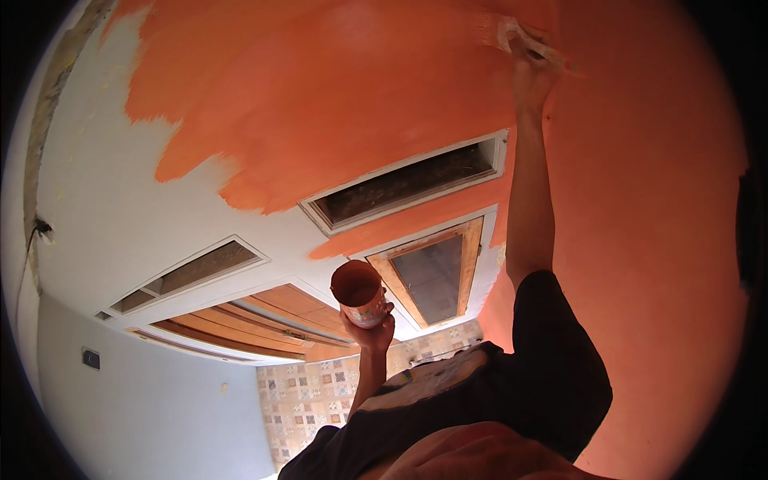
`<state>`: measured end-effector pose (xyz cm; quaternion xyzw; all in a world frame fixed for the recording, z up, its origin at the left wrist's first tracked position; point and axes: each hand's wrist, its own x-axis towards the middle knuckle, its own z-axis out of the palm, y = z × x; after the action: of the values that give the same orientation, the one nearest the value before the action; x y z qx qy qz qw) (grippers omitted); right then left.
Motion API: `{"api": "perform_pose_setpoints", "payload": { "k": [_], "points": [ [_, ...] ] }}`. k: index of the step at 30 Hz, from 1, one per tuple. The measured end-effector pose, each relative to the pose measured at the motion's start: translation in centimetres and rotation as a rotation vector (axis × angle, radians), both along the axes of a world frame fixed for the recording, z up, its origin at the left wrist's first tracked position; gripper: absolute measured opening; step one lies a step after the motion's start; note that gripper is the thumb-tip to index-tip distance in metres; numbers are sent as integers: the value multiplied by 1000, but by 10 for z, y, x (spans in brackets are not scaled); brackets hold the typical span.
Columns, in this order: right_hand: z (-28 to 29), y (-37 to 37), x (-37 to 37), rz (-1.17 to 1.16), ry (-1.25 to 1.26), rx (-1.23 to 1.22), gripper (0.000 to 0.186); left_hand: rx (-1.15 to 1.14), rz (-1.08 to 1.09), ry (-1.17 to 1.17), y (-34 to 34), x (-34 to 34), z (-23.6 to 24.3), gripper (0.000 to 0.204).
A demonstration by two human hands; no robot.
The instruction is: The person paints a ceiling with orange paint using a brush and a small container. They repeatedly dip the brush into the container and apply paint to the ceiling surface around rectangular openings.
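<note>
My left hand (374, 326) is wrapped round the lower part of a paint-smeared can (358, 293), its open top turned toward me. Orange paint coats the inside of the can. High up near the wall corner, my raised right hand (534, 72) grips a paintbrush (509, 34), with its pale, smeared head against the wall. The fingers are partly blurred. Orange paint (336, 96) covers much of this wall (88, 176), ending in ragged strokes where the white surface begins on the left.
A long recessed opening (408, 182) with a pale frame lies below the painted area. Under it are a wood-framed window or door panel (432, 276) and wooden doors (248, 324). An orange side wall (640, 240) stands close on my right. Patterned tiles (312, 392) cover the floor.
</note>
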<state>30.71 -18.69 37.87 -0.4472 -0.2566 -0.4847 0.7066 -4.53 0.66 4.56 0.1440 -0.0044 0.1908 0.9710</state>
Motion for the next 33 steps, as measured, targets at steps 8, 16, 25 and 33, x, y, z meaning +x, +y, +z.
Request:
{"api": "perform_pose_setpoints", "payload": {
  "k": [8, 16, 25, 33],
  "points": [
    [3, 0, 3, -536, -111, -94, 20, 59, -28, -77, 18, -12, -7, 74],
    [18, 139, -107, 247, -418, -422, 24, -2, -113, -99, -2, 12, 3, 73],
    [32, -42, 59, -26, -166, 52, 18, 19, -154, -90, -3, 13, -9, 74],
    [58, 5, 4, -273, -371, -71, 12, 9, -213, -129, -4, 27, 0, 67]
  ]
}}
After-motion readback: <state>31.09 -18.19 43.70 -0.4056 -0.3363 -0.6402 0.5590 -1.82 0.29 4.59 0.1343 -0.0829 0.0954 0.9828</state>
